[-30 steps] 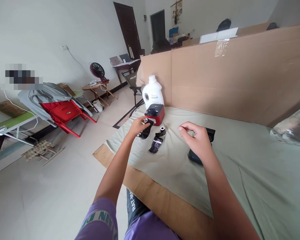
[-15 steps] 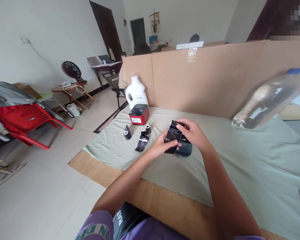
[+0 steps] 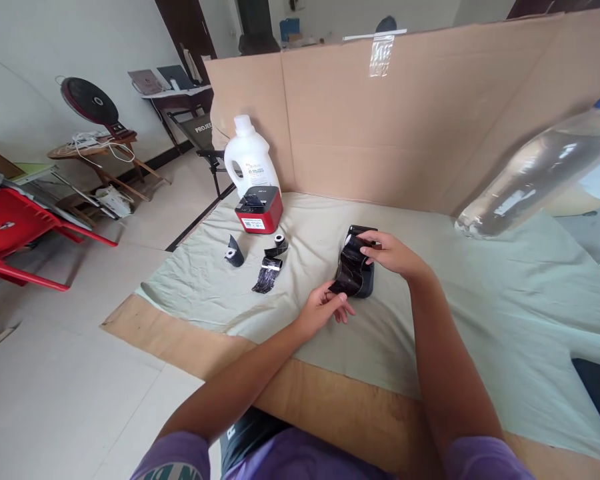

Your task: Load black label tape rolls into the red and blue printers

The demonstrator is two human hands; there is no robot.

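My left hand [image 3: 325, 308] pinches the lower end of a shiny black ribbon strip [image 3: 350, 267]. My right hand [image 3: 390, 253] holds the strip's upper end, just above a dark small device [image 3: 364, 285] lying on the green cloth [image 3: 330, 333]. The strip is stretched between both hands. To the left lie a small black roll with a white core [image 3: 234, 253], another roll [image 3: 278, 244] and a loose crumpled ribbon piece [image 3: 266, 277]. A red label printer [image 3: 259, 209] stands behind them.
A white detergent jug [image 3: 250, 160] stands by the cardboard wall [image 3: 405, 113]. A clear plastic bottle [image 3: 535, 173] is close to the camera at right. A dark object [image 3: 597, 387] lies at the right edge. Red chair [image 3: 20, 233], fan [image 3: 90, 103] and tables are on the left floor.
My left hand let go of the small roll at left and came over to the ribbon strip. Both hands now draw the strip apart, the left moving toward me. The view has tilted down.
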